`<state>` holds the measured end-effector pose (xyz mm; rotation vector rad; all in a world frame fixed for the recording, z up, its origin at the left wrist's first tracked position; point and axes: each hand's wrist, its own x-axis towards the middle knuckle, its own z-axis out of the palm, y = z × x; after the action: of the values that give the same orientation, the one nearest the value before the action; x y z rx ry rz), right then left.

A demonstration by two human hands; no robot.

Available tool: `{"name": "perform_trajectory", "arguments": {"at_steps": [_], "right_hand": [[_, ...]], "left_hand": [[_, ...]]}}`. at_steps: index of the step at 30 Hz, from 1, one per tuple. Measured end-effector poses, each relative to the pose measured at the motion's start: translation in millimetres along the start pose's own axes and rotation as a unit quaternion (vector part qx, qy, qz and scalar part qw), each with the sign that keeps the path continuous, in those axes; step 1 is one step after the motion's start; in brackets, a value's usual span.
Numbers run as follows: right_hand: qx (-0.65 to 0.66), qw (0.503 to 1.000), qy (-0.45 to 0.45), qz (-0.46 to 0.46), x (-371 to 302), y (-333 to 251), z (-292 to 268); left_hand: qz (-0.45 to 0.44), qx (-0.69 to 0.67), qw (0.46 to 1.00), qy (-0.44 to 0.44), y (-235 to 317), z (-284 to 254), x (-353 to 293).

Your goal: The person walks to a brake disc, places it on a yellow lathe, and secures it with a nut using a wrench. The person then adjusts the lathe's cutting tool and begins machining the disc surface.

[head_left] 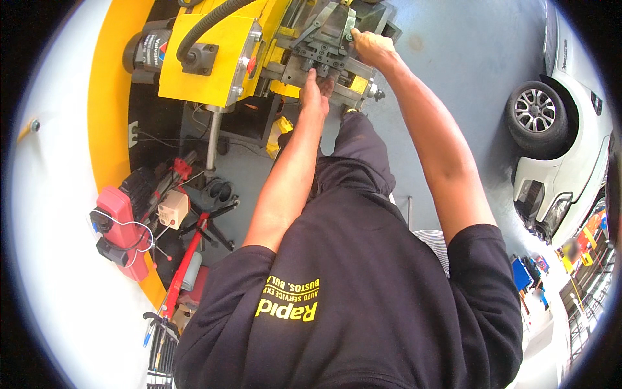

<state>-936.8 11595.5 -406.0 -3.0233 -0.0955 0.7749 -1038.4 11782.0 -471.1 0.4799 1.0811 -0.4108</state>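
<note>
In front of me is a yellow machine (214,61) with a grey metal tool carriage (324,55), its dark block studded with several bolt heads. Under the front edge of that block, my left hand (313,97) reaches up with fingers stretched out and apart, the fingertips by the bolts. My right hand (374,49) is closed at the carriage's right side, thumb and forefinger against a small part beside the upright metal plate. What it pinches is mostly hidden by the fingers.
A black corrugated hose (201,32) curves over the machine. A steel shaft (214,139) hangs below it. To the left stand a red machine (118,223) and a red bar (183,272). A white vehicle with a black tire (536,117) is parked at the right.
</note>
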Motion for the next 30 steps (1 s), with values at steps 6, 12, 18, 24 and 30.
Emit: {"name": "perform_trajectory", "arguments": {"at_steps": [6,12,18,24,30], "right_hand": [[0.012,1.000,-0.002,-0.003,-1.0,-7.0,-7.4],[0.010,1.000,0.006,-0.012,-1.8,-6.5,-7.3],[0.020,1.000,0.001,-0.011,-4.2,-8.4,-11.0],[0.015,1.000,0.004,-0.006,-1.9,-7.9,-8.6],[-0.007,1.000,0.004,-0.025,-8.7,-7.3,-14.0]], "left_hand": [[0.154,0.101,0.983,-0.019,-11.7,-4.0,1.4],[0.050,0.084,0.995,-0.008,-1.3,-1.3,1.8],[0.113,0.069,0.991,-0.010,-5.9,-1.3,1.6],[0.129,0.154,0.979,-0.031,-3.7,-9.0,2.2],[0.100,0.079,0.991,-0.025,1.9,-5.8,-4.2]]}}
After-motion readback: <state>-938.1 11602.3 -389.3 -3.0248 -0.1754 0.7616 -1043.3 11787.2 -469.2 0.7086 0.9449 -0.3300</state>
